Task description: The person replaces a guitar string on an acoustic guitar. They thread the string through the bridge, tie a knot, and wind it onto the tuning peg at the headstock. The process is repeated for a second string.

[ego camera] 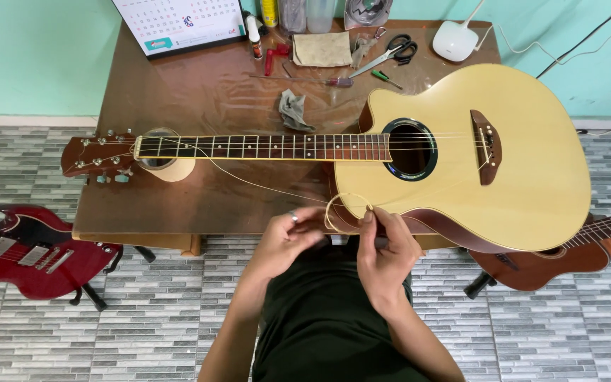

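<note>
Left hand (288, 240) and right hand (385, 247) both pinch a thin guitar string (344, 206), coiled into a small loop just off the near edge of the tabletop (199, 106). Fingers (368, 218) of each hand are closed narrow on the wire (ring on the left one). The string's long tail runs up and left across the tabletop toward the headstock (97, 157).

Acoustic guitar (461, 152) lies flat across the tabletop, pale top, body to the right and overhanging the edge, neck pointing left; the headstock rests on a roll of tape (171, 168) as a prop. The loop sits just beside the guitar's lower bout.

Containers at the far edge: a yellow bottle (269, 12), clear cups (305, 14), contents not readable. Near them a small glue bottle (253, 37), red clips (274, 55), folded tan cloth (322, 49), scissors (389, 55), screwdriver (319, 80), green marker (387, 78), a crumpled grey rag (293, 111) just beside the neck. White round lamp base (455, 40) far right, with cable.

Desk calendar (182, 25) stands at the far left corner, white rectangular grid with a teal mark (text skipped).

On the tiled floor: red electric guitar (26, 251) on a stand at left, brown guitar (560, 255) at right, partly hidden under the acoustic body.
</note>
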